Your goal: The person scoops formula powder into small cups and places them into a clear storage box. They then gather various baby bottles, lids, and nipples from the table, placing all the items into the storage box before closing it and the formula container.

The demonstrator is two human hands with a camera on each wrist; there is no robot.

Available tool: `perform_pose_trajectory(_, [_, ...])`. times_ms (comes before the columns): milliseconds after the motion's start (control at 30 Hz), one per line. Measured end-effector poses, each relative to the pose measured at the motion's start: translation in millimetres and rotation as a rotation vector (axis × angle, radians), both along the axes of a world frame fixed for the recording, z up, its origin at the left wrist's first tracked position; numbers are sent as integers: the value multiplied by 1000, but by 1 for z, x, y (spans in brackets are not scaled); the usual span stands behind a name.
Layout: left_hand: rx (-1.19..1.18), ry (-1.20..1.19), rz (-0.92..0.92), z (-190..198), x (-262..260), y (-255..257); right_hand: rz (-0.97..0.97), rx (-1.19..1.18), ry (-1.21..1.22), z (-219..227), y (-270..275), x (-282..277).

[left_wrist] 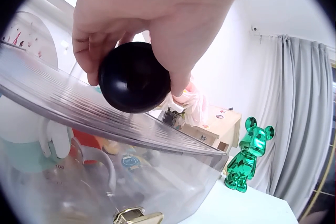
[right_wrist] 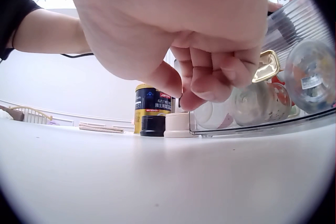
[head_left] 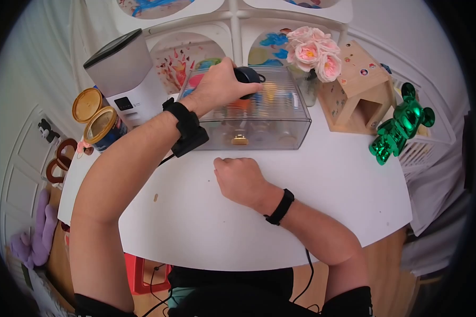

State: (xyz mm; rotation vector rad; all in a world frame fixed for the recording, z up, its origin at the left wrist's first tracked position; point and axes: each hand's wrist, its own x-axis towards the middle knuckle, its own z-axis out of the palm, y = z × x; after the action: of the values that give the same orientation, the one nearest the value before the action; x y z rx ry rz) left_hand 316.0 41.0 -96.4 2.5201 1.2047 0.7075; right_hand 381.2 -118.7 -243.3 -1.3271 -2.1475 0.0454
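My left hand (head_left: 217,87) grips a round black object with a small loop (head_left: 247,82) at the top of a clear plastic box (head_left: 269,132). From the left wrist view the glossy black object (left_wrist: 134,77) appears smooth and rounded, with fingers on one side and the thumb on the other, close over the ribbed lid (left_wrist: 68,98). Several items show through the box walls, and a gold latch (head_left: 240,138) sits on its front. My right hand (head_left: 241,180) is just in front of the box, fingers loosely curled, holding nothing.
To the left stand a grey-and-white appliance (head_left: 127,74) and an uncovered tin (head_left: 108,129) with a gold rim. Pink flowers (head_left: 313,50), a wooden house (head_left: 357,87) and a shiny green bear figure (head_left: 402,124) are on the right of the white table (head_left: 195,227).
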Motion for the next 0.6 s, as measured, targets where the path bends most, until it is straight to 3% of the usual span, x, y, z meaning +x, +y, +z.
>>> perform_pose_trajectory(600, [-253,-55,-133,-10,-3,-10,-13,5,5,0,0,1])
